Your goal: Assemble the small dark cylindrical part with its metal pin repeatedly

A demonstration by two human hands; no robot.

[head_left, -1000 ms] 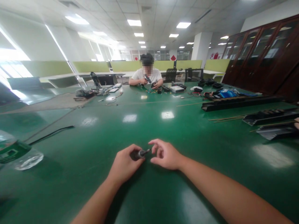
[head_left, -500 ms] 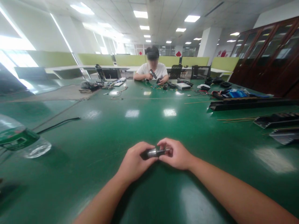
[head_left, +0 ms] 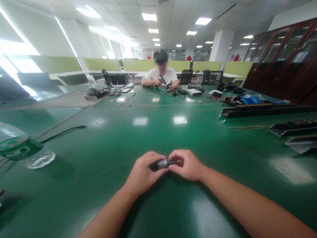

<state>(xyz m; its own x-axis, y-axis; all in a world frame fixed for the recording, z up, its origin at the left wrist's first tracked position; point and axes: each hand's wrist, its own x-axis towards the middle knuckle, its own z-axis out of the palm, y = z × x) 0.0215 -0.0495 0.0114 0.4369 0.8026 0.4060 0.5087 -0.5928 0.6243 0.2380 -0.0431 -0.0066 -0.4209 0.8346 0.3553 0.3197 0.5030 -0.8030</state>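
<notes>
My left hand is closed round a small silver and black cylinder, with its thumb in front and its fingers behind. A thin dark shaft, ridged in look, sticks out of the cylinder to the right. Curled about that shaft is my right hand, its thumb and fingers pinched near the base. The tip of the shaft shows inside the curl of the right hand. Both hands are just above the green tabletop, nearly touching each other. The cylinder's left end is hidden in my left palm.
A water bottle lies at the left beside a black cable. Black metal channels and thin rods lie at the right. Across the table a person handles a dark tool among small parts.
The cylinder and shaft have shifted slightly to the right, and more of the shaft shows. My right-hand fingers have curled a little lower round the shaft.
</notes>
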